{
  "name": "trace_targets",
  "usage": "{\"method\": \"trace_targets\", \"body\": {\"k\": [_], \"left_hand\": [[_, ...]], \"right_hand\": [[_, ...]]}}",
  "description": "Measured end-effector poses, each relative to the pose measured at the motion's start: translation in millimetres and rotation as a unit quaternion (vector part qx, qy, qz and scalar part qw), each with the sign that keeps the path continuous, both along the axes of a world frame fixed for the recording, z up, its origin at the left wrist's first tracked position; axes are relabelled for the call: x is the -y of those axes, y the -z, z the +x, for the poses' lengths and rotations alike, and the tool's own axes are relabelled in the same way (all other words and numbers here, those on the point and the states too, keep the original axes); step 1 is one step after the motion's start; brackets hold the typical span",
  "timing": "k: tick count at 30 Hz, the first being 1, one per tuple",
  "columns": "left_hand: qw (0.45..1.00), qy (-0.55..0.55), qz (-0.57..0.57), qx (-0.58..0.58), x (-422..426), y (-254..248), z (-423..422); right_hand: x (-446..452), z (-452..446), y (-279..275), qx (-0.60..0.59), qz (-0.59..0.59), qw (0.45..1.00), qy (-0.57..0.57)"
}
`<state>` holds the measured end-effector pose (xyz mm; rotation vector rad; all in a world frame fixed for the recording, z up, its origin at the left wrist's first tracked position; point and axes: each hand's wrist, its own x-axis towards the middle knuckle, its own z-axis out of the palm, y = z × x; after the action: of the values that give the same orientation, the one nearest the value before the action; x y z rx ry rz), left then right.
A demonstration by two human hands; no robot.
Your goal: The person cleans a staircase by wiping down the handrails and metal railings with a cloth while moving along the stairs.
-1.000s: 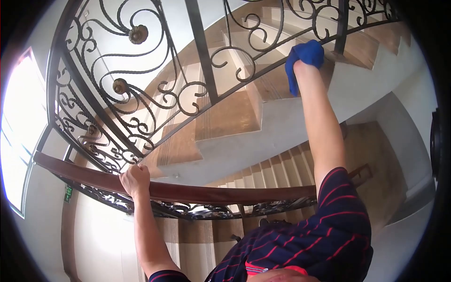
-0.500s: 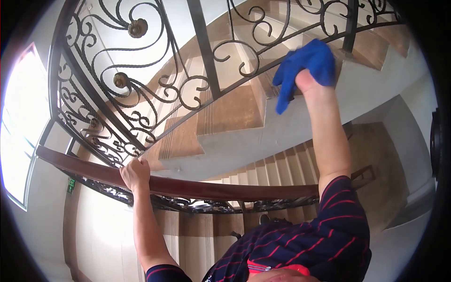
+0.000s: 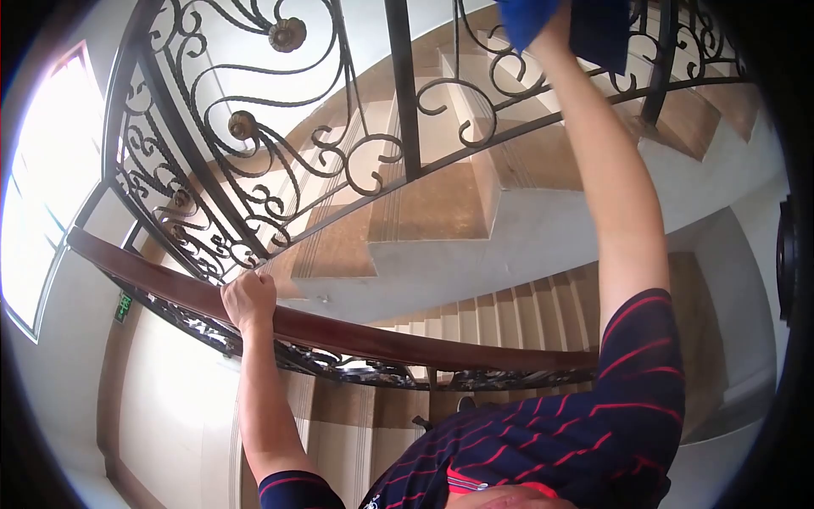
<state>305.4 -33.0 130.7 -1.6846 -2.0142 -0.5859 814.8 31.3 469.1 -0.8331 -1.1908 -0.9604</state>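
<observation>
My left hand (image 3: 248,301) is wrapped over the dark red wooden handrail (image 3: 381,335). At the top right, my right hand (image 3: 553,36) stretches across the stairwell with a blue cloth (image 3: 600,36). The cloth hangs on both sides of the hand, and the frame's top edge cuts part of it off. It is in front of the scrolled black iron railing (image 3: 405,93); whether it touches the metal I cannot tell. My right fingers are mostly hidden by the cloth.
Beige and brown steps (image 3: 432,204) rise behind the iron railing. More stairs (image 3: 509,314) descend below, between the handrail and the far flight. A bright window (image 3: 47,187) is on the left, with a green sign (image 3: 123,307) below it.
My right hand has moved up with the blue cloth, from the railing's bottom bar to the scrolls higher up. My left hand stays on the handrail. The view has shifted slightly.
</observation>
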Motion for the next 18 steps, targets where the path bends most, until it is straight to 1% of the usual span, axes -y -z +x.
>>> {"method": "trace_targets", "body": {"k": [1,3,4,7,8,9,10,11,12,13,14,16,17,18], "left_hand": [[1.000,0.001,0.001,0.002,0,0,0],[1.000,0.002,0.002,0.004,0,0,-1],[1.000,0.003,0.000,0.008,0,0,-1],[1.000,-0.002,-0.022,0.010,6,-9,5],[1.000,-0.004,-0.029,0.009,6,-10,5],[0.999,-0.006,-0.033,0.011,7,-10,5],[0.999,-0.007,-0.035,0.012,7,-10,6],[0.999,-0.004,-0.030,0.015,6,-8,4],[0.999,-0.008,-0.032,0.016,3,-5,2],[1.000,0.002,-0.008,0.023,2,-2,1],[1.000,-0.004,-0.018,0.013,1,-1,0],[1.000,-0.005,-0.012,0.007,3,-3,3],[1.000,-0.003,-0.003,-0.001,4,-3,4],[1.000,-0.001,-0.003,0.000,4,-3,4]], "right_hand": [[8,-20,14,-0.056,-0.083,0.994,-0.043],[-63,5,55,0.053,0.028,0.995,0.080],[-53,-5,54,0.055,0.030,0.995,0.079],[-17,-30,62,0.075,0.032,0.973,0.217],[-17,-29,61,0.064,0.051,0.993,0.089],[-12,-32,59,0.057,0.078,0.995,-0.040],[1,-29,58,0.041,0.060,0.992,0.104],[12,-24,53,0.057,0.082,0.988,0.115],[23,-22,48,0.028,0.084,0.983,0.163],[31,-19,44,-0.003,0.084,0.974,0.210],[26,-3,36,-0.007,0.104,0.972,0.212],[24,28,16,0.027,0.149,0.971,0.187],[26,39,6,0.017,0.158,0.953,0.258],[24,55,-1,0.000,0.064,0.975,0.212]]}}
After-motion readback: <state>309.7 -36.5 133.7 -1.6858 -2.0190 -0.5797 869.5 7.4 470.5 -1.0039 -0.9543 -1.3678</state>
